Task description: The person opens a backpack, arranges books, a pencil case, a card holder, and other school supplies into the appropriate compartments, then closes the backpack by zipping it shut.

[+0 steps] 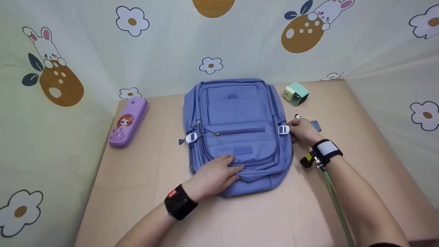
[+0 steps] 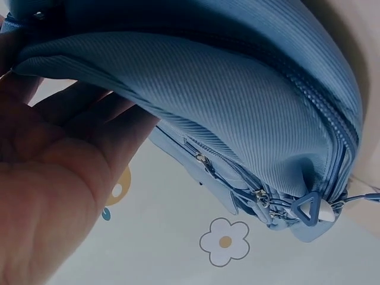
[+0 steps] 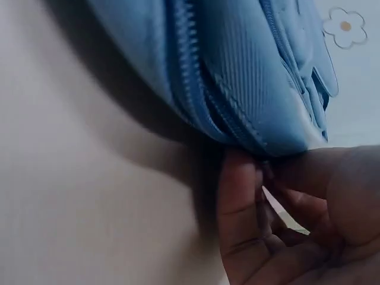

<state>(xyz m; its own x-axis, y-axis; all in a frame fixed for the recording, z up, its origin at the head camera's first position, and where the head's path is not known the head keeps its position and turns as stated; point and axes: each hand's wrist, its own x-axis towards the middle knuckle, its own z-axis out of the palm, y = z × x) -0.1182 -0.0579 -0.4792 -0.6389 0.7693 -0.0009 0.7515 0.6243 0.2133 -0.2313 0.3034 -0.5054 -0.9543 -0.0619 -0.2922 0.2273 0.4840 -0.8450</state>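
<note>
Now the left hand (image 1: 213, 176) lies spread on the near part of the blue backpack (image 1: 236, 111); the right hand (image 1: 304, 131) pinches its right edge beside a white buckle (image 1: 283, 129)

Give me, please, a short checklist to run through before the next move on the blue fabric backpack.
1. Blue fabric backpack lying front side up on the tan table: ok.
2. Left hand resting on its lower front: ok.
3. Right hand at its right side, beside the white plastic buckle: ok.
4. Exactly which part the right hand pinches: cannot tell, hidden at the fingers.
5. Purple oblong case apart from the backpack: ok.
</note>
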